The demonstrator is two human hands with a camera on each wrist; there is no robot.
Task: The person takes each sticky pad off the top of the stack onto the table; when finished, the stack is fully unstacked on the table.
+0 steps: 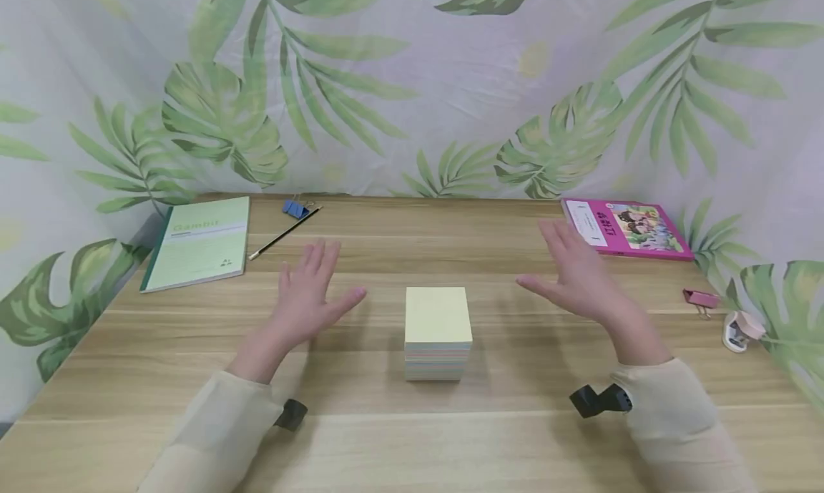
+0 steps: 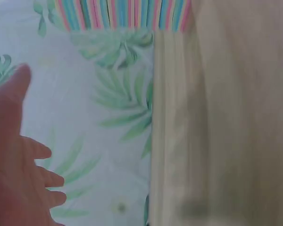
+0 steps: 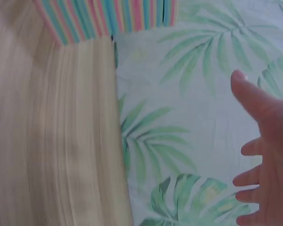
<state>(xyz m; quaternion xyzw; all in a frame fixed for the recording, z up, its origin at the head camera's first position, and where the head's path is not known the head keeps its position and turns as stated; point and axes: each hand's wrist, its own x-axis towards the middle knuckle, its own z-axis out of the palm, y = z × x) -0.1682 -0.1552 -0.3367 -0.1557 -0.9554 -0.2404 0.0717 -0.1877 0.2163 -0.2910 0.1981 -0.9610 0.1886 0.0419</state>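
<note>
- The sleeves [image 1: 215,432] run off the bottom edge of the head view, so the arms show only in part.
- The paper block [image 1: 438,333] stands squared on the tabletop [image 1: 360,450], between the hands, with neither touching it.
- The left hand [image 1: 305,300] is spread with its thumb held away from its fingers; the right hand [image 1: 576,278] is likewise spread. Both are empty.
- Judging by this, no handling of the block is under way; whether it is all still to do or finished, I cannot tell.
- Farther out, the pink clip [image 1: 700,298], notebook [image 1: 204,242], pencil [image 1: 286,233], blue clip [image 1: 295,208] and pink book [image 1: 627,228] lie apart from the block, none of them held.
- The block's back is hidden in the head view; both wrist views crop its striped side and part of each hand.
- The book's small print is unreadable.
</note>
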